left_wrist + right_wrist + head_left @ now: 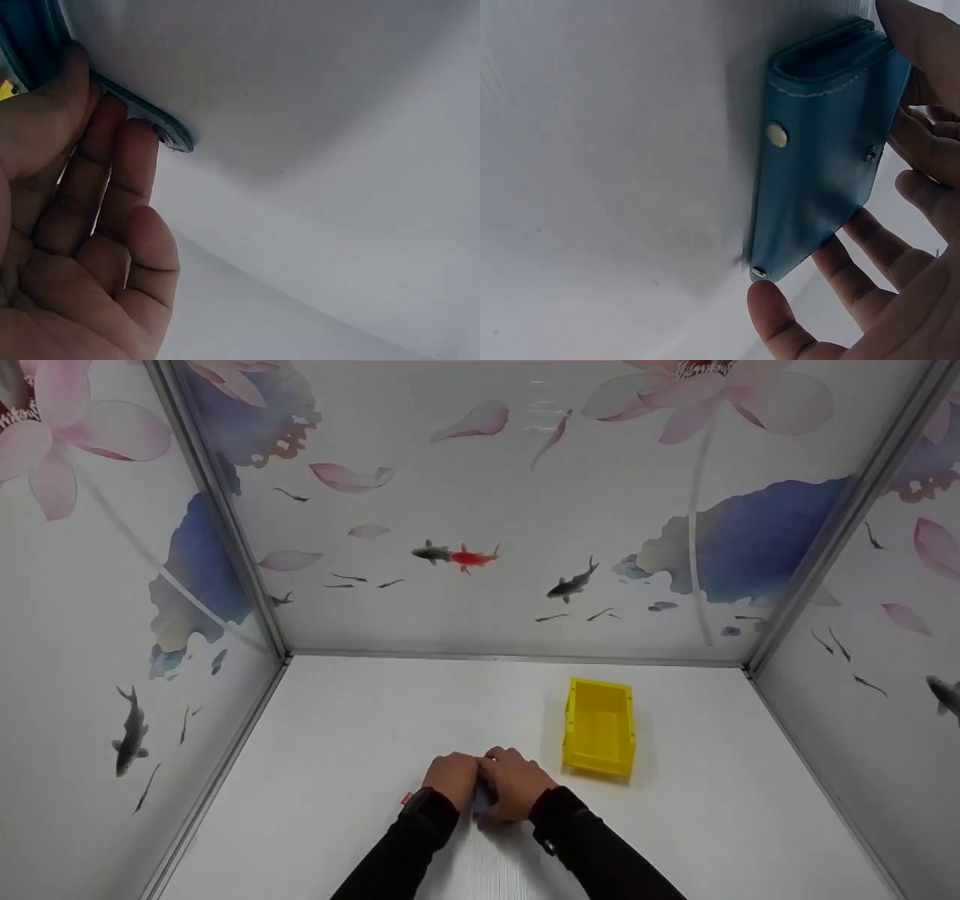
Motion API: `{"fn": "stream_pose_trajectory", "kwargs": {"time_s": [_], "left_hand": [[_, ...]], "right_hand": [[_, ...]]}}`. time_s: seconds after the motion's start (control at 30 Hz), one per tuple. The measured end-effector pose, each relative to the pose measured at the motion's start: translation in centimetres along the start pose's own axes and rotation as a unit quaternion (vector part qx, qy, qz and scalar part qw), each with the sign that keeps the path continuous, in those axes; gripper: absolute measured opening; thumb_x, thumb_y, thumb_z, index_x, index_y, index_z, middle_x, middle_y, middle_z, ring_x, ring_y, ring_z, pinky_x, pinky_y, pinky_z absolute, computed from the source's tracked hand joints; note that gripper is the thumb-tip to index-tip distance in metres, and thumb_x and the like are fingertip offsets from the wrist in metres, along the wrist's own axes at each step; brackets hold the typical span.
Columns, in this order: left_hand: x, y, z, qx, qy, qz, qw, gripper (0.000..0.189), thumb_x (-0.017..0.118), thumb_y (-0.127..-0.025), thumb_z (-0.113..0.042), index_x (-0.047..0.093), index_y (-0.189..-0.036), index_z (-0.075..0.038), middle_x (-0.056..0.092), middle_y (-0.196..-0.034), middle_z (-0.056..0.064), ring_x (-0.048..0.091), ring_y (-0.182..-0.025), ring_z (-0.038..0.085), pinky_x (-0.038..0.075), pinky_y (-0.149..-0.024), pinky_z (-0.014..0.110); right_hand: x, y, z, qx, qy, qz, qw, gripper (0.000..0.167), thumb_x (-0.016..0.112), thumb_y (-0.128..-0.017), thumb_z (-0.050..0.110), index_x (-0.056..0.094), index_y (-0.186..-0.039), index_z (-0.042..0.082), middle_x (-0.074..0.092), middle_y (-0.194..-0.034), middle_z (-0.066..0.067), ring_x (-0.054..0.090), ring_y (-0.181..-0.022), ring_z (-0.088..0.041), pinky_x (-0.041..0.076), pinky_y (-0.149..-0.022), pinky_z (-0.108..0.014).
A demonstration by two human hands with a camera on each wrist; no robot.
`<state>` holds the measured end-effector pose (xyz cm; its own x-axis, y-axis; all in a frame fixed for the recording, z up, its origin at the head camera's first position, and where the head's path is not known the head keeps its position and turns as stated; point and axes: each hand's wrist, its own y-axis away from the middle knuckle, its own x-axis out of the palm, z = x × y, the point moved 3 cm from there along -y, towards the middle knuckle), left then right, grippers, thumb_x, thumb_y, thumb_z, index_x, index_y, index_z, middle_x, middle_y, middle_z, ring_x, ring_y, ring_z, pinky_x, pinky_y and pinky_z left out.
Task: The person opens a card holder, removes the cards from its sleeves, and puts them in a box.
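A small teal wallet (821, 161) with metal snaps and pale stitching along its folded end stands between my hands, close to the white surface. Only a grey-blue strip of the wallet (482, 798) shows in the head view. My left hand (452, 778) pinches its edge between thumb and fingertips; in the left wrist view, the wallet's rounded corner (176, 137) extends past the fingers. On the other side my right hand (516, 786) grips the wallet, thumb at one end and fingertips along the opposite edges. What lies inside the wallet is hidden.
A yellow plastic bin (598, 727) stands on the white tabletop (375, 712), right of and beyond my hands. White panels with printed flowers and fish, such as the back panel (465, 615), enclose the table at the back and both sides, framed by metal strips.
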<state>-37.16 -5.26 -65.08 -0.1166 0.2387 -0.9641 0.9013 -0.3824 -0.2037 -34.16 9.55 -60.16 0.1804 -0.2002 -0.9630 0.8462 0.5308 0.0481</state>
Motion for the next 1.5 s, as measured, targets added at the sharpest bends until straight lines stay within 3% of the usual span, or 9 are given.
{"fn": "stream_pose_trajectory", "kwargs": {"time_s": [0.07, 0.2, 0.37, 0.47, 0.8, 0.83, 1.1, 1.27, 1.5], "left_hand": [[-1.3, 0.3, -0.5, 0.008, -0.011, 0.005, 0.9999, 0.014, 0.078, -0.099, -0.004, 0.084, -0.089, -0.013, 0.081, -0.083, 0.004, 0.077, -0.077, 0.024, 0.064, -0.075, 0.050], [-2.0, 0.7, -0.9, 0.009, -0.040, 0.014, 0.9991, 0.019, 0.078, -0.098, -0.005, 0.080, -0.081, -0.013, 0.078, -0.078, 0.003, 0.074, -0.072, 0.022, 0.062, -0.074, 0.055], [-4.9, 1.6, -2.3, -0.019, -0.064, 0.036, 0.9971, 0.014, 0.085, -0.096, -0.009, 0.082, -0.083, -0.012, 0.081, -0.085, 0.007, 0.078, -0.083, 0.029, 0.062, -0.094, 0.059], [-5.5, 1.8, -2.5, -0.028, -0.058, 0.040, 0.9971, 0.014, 0.086, -0.095, -0.011, 0.081, -0.082, -0.011, 0.081, -0.085, 0.009, 0.079, -0.085, 0.031, 0.061, -0.100, 0.063], [-3.4, 1.4, -1.9, -0.033, -0.040, 0.021, 0.9985, 0.013, 0.095, -0.084, -0.014, 0.082, -0.082, -0.010, 0.080, -0.081, 0.008, 0.076, -0.079, 0.028, 0.060, -0.097, 0.061], [-4.3, 1.6, -2.4, -0.042, -0.041, 0.030, 0.9978, 0.014, 0.096, -0.083, -0.014, 0.083, -0.082, -0.009, 0.081, -0.082, 0.009, 0.077, -0.081, 0.029, 0.061, -0.099, 0.061], [-4.3, 1.8, -2.8, -0.053, -0.045, 0.026, 0.9973, 0.018, 0.101, -0.081, -0.016, 0.087, -0.088, -0.009, 0.083, -0.083, 0.008, 0.080, -0.085, 0.028, 0.062, -0.102, 0.061], [-4.2, 1.9, -2.9, -0.053, -0.046, 0.022, 0.9973, 0.021, 0.103, -0.079, -0.019, 0.087, -0.087, -0.009, 0.082, -0.081, 0.007, 0.078, -0.082, 0.027, 0.062, -0.100, 0.060], [-4.0, 2.0, -2.9, -0.056, -0.029, 0.028, 0.9976, 0.021, 0.103, -0.079, -0.020, 0.088, -0.088, -0.009, 0.082, -0.084, 0.007, 0.076, -0.082, 0.027, 0.062, -0.091, 0.056]], "right_hand": [[-0.2, 0.2, -0.1, -0.007, -0.014, -0.007, 0.9999, 0.087, 0.103, -0.079, 0.052, 0.068, -0.154, 0.025, 0.067, -0.145, -0.007, 0.063, -0.127, -0.028, 0.063, -0.100, -0.054], [-1.0, 0.7, -0.2, -0.021, -0.040, -0.023, 0.9987, 0.083, 0.102, -0.080, 0.046, 0.070, -0.155, 0.026, 0.065, -0.145, -0.010, 0.063, -0.125, -0.030, 0.063, -0.096, -0.054], [-1.9, 1.7, -0.6, -0.017, -0.086, -0.030, 0.9957, 0.074, 0.101, -0.083, 0.041, 0.074, -0.150, 0.023, 0.059, -0.152, -0.014, 0.065, -0.128, -0.031, 0.063, -0.104, -0.053], [-2.2, 2.3, -1.1, -0.011, -0.112, -0.036, 0.9931, 0.069, 0.102, -0.083, 0.038, 0.076, -0.144, 0.020, 0.057, -0.153, -0.014, 0.066, -0.127, -0.031, 0.063, -0.107, -0.051], [-3.4, 5.0, -3.0, 0.031, -0.150, -0.052, 0.9868, 0.072, 0.098, -0.087, 0.049, 0.075, -0.147, 0.016, 0.056, -0.164, -0.014, 0.061, -0.144, -0.033, 0.055, -0.121, -0.055], [-3.5, 5.3, -3.2, 0.031, -0.153, -0.057, 0.9861, 0.071, 0.098, -0.088, 0.050, 0.075, -0.146, 0.015, 0.056, -0.165, -0.014, 0.061, -0.146, -0.034, 0.054, -0.122, -0.056], [-3.8, 6.9, -4.1, 0.087, -0.159, -0.070, 0.9809, 0.052, 0.091, -0.098, 0.045, 0.081, -0.137, 0.012, 0.059, -0.167, -0.010, 0.059, -0.152, -0.033, 0.050, -0.127, -0.056], [-3.7, 7.4, -4.4, 0.110, -0.121, -0.082, 0.9831, 0.041, 0.092, -0.098, 0.033, 0.084, -0.131, 0.010, 0.069, -0.155, -0.009, 0.065, -0.144, -0.030, 0.053, -0.124, -0.054], [-2.8, 7.7, -5.1, 0.121, -0.047, -0.073, 0.9889, 0.041, 0.098, -0.092, 0.031, 0.087, -0.125, 0.008, 0.078, -0.143, -0.006, 0.069, -0.136, -0.027, 0.053, -0.126, -0.051]]}}
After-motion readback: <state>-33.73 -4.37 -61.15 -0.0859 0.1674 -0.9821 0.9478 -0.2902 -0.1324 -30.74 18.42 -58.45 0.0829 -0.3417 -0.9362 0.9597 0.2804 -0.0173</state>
